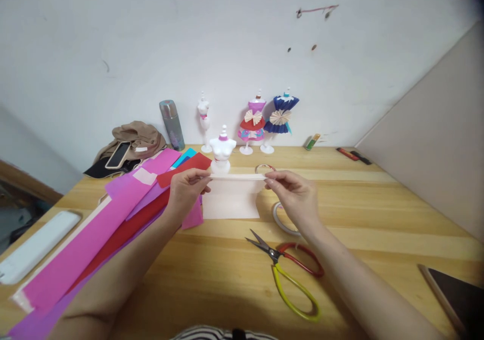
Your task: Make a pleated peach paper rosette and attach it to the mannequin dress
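Note:
My left hand (189,187) pinches the upper left corner of a pale sheet of paper (231,199), and my right hand (293,193) pinches its upper right corner. A narrow folded strip runs along the sheet's top edge between my fingers. Right behind the paper stands a small white mannequin bust (222,151) with a pink band at its neck. A roll of white tape (279,223) lies partly hidden by my right hand. Below it, scissors (274,254) with one red and one yellow handle rest on the wooden table with their blades slightly apart.
Pink, red and purple paper strips (94,239) spread across the table's left side, beside a white box-like object (40,246). A flask (172,125), a phone (118,155) and dressed mannequins (252,123) stand or lie along the back. A dark tablet-like object (457,294) lies at right.

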